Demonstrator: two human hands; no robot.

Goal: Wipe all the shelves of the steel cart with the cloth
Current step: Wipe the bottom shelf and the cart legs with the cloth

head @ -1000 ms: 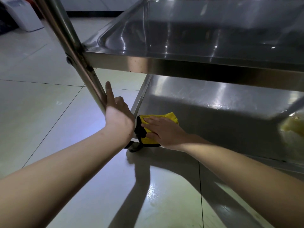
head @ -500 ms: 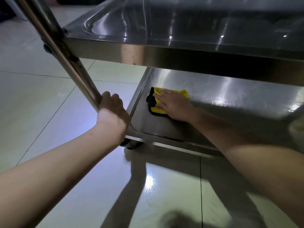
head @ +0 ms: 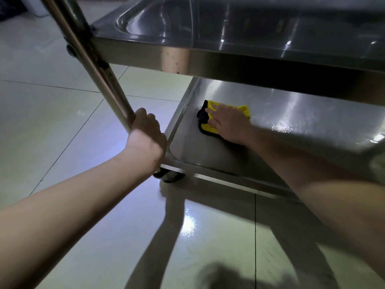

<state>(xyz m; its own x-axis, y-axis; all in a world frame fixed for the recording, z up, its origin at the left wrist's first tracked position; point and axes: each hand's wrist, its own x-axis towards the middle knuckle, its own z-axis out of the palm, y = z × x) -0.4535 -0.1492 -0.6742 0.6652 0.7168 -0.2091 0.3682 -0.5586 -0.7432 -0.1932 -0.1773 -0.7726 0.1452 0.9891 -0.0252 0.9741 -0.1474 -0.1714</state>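
A yellow cloth with a black edge (head: 208, 127) lies flat on the bottom shelf (head: 208, 153) of the steel cart, near its left rim. My right hand (head: 228, 123) presses on the cloth with straight fingers, reaching in under the upper shelf (head: 239, 34). My left hand (head: 146, 136) grips the cart's slanted steel post (head: 100, 69) low down, at the near left corner. Most of the cloth is hidden under my right hand.
The upper shelf's front lip (head: 229, 63) overhangs the bottom shelf closely. A black caster wheel (head: 169, 176) sits under the near left corner. Glossy pale floor tiles (head: 62, 132) spread to the left and in front. Wet glints (head: 280, 127) show on the bottom shelf to the right.
My right hand has slid the cloth from the shelf's near left corner farther back along the left rim. My left hand closed its fingers round the post.
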